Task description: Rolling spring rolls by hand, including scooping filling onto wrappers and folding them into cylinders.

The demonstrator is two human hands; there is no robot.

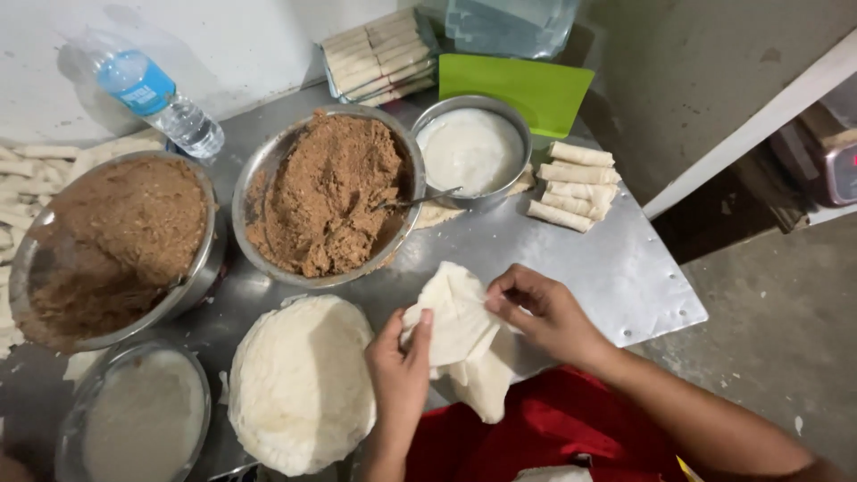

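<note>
A grey sheet-metal table (616,268) filled most of the view, pushed against a pale wall. On it stood two wide steel bowls: the left bowl (203,259) heaped with dark brown minced filling, the middle bowl (268,165) holding a lighter brown crumbly filling with a metal spoon (415,199) resting on its rim. Near the front edge lay a round stack of thin white pastry sheets (299,384), and just left of it a steel bowl of pale liquid (138,415). Behind the middle bowl sat a smaller steel bowl of white paste (471,150), with a bright green plastic board (518,89) beyond it and a pile of pale rolled pastries (573,186) to its right. A clear plastic water bottle with a blue label (156,103) lay at the back left.

At the table's near edge, a single limp white pastry sheet (460,344) was held up between both hands, partly folded. The left hand (400,370) gripped its left edge with thumb and fingers closed on it; the right hand (540,312) pinched its upper right edge.
</note>
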